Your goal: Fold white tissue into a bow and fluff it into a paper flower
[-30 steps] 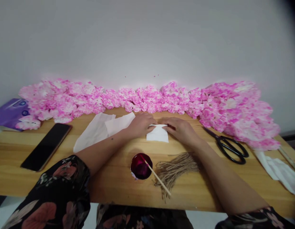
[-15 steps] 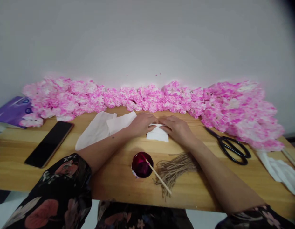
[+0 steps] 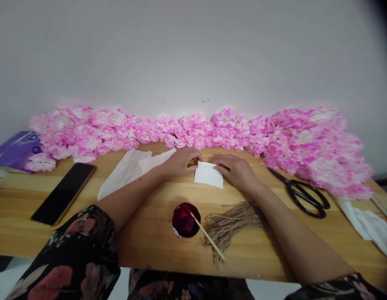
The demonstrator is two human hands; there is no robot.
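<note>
A small white piece of folded tissue paper (image 3: 208, 175) lies on the wooden table between my hands. My left hand (image 3: 183, 161) pinches its upper left corner between thumb and fingers. On the other side, my right hand (image 3: 235, 170) has its thumb and fingers closed at the upper right corner. Two larger white tissue sheets (image 3: 121, 173) lie flat beside and partly behind my left forearm. Nearer to me stands a small bowl of dark magenta liquid (image 3: 184, 227), with a thin wooden stick (image 3: 212, 241) leaning out of it over the table.
Pink-and-white paper flowers (image 3: 193, 129) line the back against the wall. A bundle of brown twine (image 3: 234, 221) lies by the bowl. Black scissors (image 3: 302, 193) and a crumpled white tissue (image 3: 368, 225) are right; a phone (image 3: 64, 193) and purple packet (image 3: 16, 150) are left.
My hands have moved apart a little toward the tissue's upper corners, and more of its top edge shows. The whole view has shifted slightly.
</note>
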